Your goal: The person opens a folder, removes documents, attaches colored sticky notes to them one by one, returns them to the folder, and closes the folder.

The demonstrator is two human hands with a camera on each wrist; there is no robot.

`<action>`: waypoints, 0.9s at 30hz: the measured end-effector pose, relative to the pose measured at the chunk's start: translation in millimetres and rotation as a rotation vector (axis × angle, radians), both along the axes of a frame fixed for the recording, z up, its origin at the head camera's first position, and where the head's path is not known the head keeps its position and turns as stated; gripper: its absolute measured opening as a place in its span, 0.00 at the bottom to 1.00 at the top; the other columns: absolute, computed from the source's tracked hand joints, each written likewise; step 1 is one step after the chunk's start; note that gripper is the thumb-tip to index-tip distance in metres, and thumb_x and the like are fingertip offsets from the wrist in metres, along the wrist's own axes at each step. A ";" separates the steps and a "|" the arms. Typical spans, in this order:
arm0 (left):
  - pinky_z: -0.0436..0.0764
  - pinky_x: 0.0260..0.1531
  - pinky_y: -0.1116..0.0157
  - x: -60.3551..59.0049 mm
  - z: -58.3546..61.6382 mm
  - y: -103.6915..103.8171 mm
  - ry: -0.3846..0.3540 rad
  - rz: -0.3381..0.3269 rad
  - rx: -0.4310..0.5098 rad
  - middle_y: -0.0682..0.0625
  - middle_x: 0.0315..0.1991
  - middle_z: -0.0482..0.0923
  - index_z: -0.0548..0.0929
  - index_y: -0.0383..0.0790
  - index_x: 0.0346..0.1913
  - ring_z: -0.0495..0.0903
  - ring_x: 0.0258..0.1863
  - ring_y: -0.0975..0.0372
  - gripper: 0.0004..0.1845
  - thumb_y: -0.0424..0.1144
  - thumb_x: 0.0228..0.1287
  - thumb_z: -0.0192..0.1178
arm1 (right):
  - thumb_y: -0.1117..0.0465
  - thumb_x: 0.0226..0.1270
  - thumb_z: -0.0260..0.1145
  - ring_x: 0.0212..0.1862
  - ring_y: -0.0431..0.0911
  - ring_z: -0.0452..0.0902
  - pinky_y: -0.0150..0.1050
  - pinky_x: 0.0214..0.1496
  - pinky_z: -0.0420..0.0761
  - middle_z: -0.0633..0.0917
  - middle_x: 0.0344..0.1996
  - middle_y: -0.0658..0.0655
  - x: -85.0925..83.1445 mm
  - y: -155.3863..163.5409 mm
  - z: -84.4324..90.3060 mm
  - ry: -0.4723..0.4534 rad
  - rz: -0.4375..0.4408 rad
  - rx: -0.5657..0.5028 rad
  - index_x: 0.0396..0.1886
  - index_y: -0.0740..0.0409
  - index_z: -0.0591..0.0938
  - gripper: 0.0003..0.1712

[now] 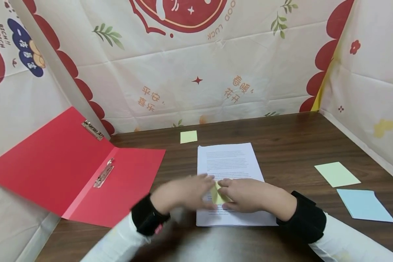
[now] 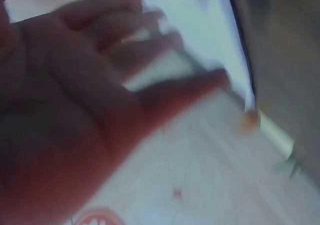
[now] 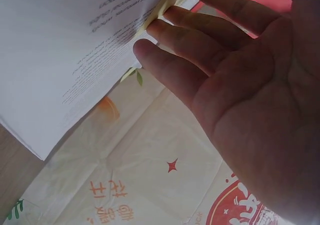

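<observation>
A stack of printed white sheets (image 1: 229,160) lies on the dark wooden table (image 1: 288,138). A small yellow sticky note (image 1: 218,195) sits on the lower part of the top sheet. My right hand (image 1: 228,193) lies flat with straight fingers on the note's right side. In the right wrist view those fingertips (image 3: 150,32) touch the yellow note (image 3: 165,7) on the sheets (image 3: 65,45). My left hand (image 1: 205,192) is blurred, its fingers spread at the note's left edge. In the left wrist view the left hand (image 2: 100,85) shows a relaxed palm holding nothing.
An open red folder (image 1: 75,174) with metal clips lies left, propped on the cloth wall. Another yellow note (image 1: 188,137) sits behind the sheets. Right of the sheets lie a pale green pad (image 1: 336,174) and a blue pad (image 1: 365,205). Printed cloth walls enclose the table.
</observation>
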State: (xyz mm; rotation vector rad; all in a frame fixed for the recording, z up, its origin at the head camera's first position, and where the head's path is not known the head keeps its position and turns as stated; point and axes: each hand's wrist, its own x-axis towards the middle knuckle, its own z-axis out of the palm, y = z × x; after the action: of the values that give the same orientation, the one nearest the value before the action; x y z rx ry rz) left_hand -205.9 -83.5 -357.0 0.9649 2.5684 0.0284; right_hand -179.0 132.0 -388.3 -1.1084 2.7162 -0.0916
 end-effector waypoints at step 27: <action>0.79 0.72 0.59 40.6 -26.1 21.2 0.157 -0.076 -0.205 0.47 0.82 0.66 0.73 0.40 0.78 0.69 0.80 0.57 0.42 0.69 0.76 0.55 | 0.40 0.75 0.68 0.77 0.55 0.74 0.73 0.81 0.56 0.75 0.78 0.57 11.2 36.4 2.9 -0.159 -0.153 -0.012 0.76 0.58 0.76 0.40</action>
State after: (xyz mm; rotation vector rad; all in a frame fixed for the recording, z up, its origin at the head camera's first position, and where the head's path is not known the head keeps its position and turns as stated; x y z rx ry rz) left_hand -165.3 -62.2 -383.1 1.0200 2.6080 -0.3381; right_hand -167.8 168.4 -385.4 -0.8553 2.6563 -0.2099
